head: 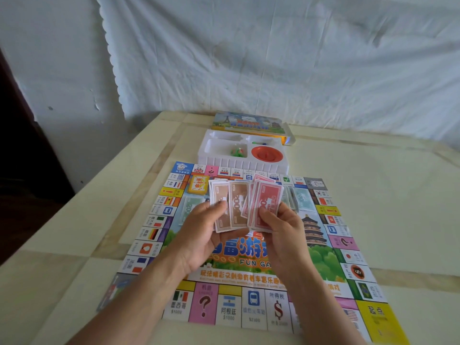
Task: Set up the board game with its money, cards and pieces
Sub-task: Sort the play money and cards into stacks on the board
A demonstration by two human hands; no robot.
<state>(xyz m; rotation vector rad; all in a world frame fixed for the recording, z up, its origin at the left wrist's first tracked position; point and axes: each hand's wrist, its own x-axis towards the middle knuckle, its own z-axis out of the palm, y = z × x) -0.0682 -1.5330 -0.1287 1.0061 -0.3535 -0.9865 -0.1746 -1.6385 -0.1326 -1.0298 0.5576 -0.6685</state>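
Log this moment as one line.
step: sorting money | left hand: holds brown notes | right hand: holds red notes | board: laid flat | tray: green pieces inside

Both forearms, left hand and right hand are bare.

We list: cream counter with darker inlaid bands; wrinkled white sheet hung behind it; dark brown panel at far left.

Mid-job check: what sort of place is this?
Likely a room in a home, though I can't be sure: a wrinkled white sheet hangs as backdrop, and a game board lies on a pale table with its tray behind.
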